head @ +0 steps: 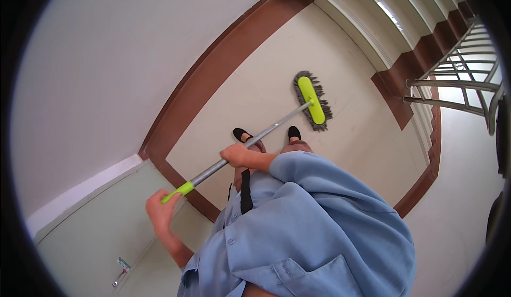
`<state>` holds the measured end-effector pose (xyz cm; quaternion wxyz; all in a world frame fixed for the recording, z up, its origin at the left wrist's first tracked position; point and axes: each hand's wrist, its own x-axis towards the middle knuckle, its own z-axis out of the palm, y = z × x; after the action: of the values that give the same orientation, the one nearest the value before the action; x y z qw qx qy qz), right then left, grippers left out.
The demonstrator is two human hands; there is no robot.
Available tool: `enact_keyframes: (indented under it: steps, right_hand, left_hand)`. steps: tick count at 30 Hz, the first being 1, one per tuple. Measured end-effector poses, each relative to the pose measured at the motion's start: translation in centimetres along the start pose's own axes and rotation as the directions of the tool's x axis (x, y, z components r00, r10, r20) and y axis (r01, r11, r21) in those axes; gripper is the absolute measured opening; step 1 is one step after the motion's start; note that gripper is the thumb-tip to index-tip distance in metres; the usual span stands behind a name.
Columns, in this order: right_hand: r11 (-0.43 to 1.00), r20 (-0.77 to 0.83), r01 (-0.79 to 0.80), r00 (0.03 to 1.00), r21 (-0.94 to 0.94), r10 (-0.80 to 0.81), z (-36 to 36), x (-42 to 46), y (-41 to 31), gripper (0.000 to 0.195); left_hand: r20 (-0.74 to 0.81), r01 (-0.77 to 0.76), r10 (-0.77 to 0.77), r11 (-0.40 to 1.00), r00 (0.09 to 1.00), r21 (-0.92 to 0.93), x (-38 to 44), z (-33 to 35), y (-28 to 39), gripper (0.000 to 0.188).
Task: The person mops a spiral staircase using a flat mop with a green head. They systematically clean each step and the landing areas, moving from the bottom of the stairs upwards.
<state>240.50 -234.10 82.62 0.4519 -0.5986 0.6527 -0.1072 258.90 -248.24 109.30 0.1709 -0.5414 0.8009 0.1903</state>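
I hold a flat mop by its grey metal pole (pixel 207 172) with both hands. My left hand (pixel 161 207) wraps the lime-green grip (pixel 178 192) at the pole's upper end. Farther down, my right hand (pixel 235 155) is closed around the bare metal. The pole slants away from me to a lime-green mop plate (pixel 311 100) with a grey fringed pad (pixel 326 109) under it. That pad lies on the beige tiled floor (pixel 255 93), ahead of my black shoes (pixel 294 132).
A red-brown border (pixel 223 73) runs along the floor beside a white wall (pixel 107 57). Stairs (pixel 367 21) rise at the upper right, with a metal railing (pixel 451 83) alongside. More steps (pixel 423 117) show below the railing. A pale door (pixel 100 213) with a handle (pixel 119 276) stands at the lower left.
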Motion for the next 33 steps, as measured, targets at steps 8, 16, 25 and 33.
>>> enact_keyframes:
  steps: [8, 16, 25, 33]
  right_hand:
    - [0.989, -0.159, 0.131, 0.98, 0.063, -0.119, 1.2, 3.1, -4.0, 0.022]
    - [0.995, -0.478, -0.099, 0.874, 0.0, 0.087, -0.7, -7.9, 7.3, 0.015]
    - [0.901, -0.708, -0.433, 0.647, -0.033, 0.285, 0.5, -19.3, 19.1, 0.015]
    - [0.843, -0.57, -0.516, 0.743, -0.153, 0.351, -4.2, -14.8, 18.7, 0.014]
  left_hand:
    - [-0.201, 0.152, -0.163, 0.986, 0.966, -0.068, 1.0, 0.1, -6.5, 0.054]
    - [-0.023, -0.039, 0.036, 0.986, 0.999, -0.165, 0.4, 9.3, 4.7, 0.044]
    - [0.301, -0.302, 0.45, 0.852, 0.841, -0.428, -3.8, 15.9, 16.4, 0.037]
    - [0.1, -0.481, 0.529, 0.824, 0.843, -0.3, -0.2, 14.9, 15.7, 0.028]
